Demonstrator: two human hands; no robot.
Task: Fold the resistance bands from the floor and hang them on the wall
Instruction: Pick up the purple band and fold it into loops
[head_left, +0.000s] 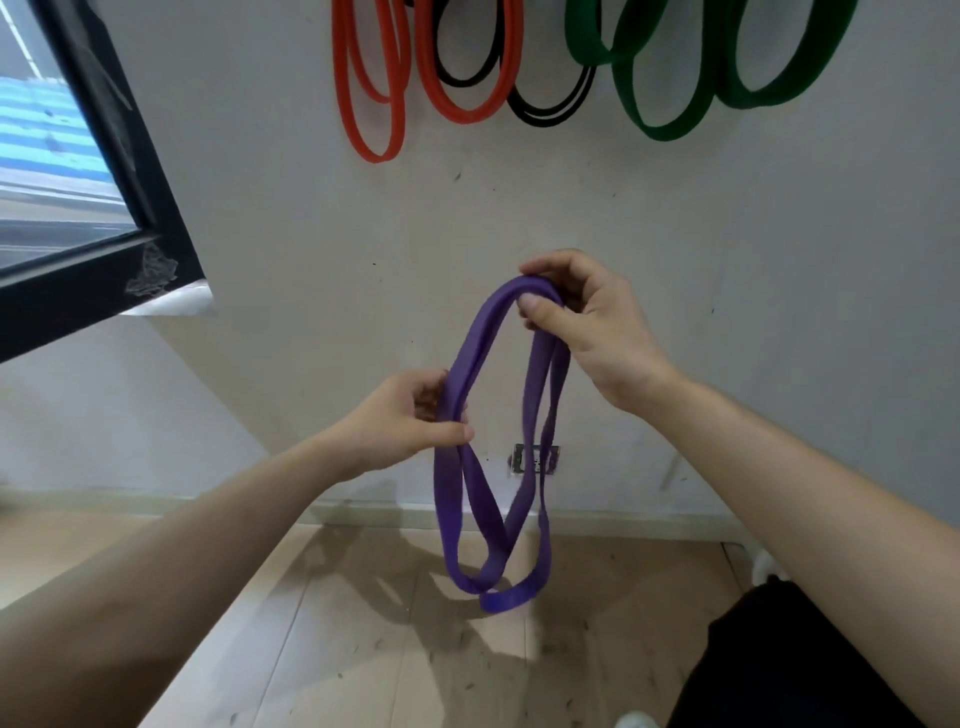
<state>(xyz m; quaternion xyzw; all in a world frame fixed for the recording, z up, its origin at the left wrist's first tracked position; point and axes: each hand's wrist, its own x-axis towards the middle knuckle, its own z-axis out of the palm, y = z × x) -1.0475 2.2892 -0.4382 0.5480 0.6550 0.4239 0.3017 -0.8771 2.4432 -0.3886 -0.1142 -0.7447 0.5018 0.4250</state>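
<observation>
Two bare hands hold a doubled purple rubber resistance band (491, 467) before the grey wall (727, 260): right hand (582, 322) pinching its top, left hand (410, 421) gripping the left strands lower. Orange bands (371, 104), black bands (545, 106) and green bands (670, 93) hang above.

A flat purple resistance band (529, 415) is held doubled into loops, pinched at its top bend by the right hand (597, 332) and gripped at its left strands by the left hand (400, 426); its lower loops hang crossed; orange bands (347, 104), black bands (545, 118) and wide green bands (670, 130) are hung higher on the wall (753, 234).
</observation>
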